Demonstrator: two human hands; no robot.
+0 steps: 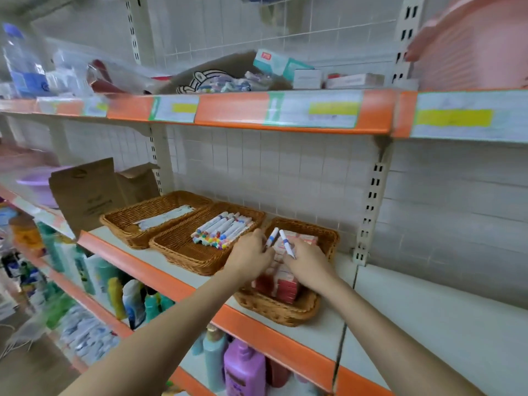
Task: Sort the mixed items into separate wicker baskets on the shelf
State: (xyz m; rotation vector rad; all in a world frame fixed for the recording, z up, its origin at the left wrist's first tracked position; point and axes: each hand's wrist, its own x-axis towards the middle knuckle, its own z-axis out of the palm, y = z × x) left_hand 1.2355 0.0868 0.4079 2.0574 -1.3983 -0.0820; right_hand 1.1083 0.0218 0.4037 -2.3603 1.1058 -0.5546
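left hand (251, 254): grasps a marker (273, 237)
right hand (307, 264): grasps a second marker (286, 243)
both: above the right basket (310, 311)

Cardboard box (85, 192) left; bottles (243, 367) below.

I see white metal shelving (400, 304) with orange edge strips (228, 110), a white grid back panel (271, 167), and slotted uprights (371, 201).

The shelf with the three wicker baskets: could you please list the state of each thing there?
Left basket: holds flat white items.
Middle basket: holds a row of markers.
Right basket: holds red-and-white boxes.
Left hand: grips one marker.
Right hand: grips another marker.
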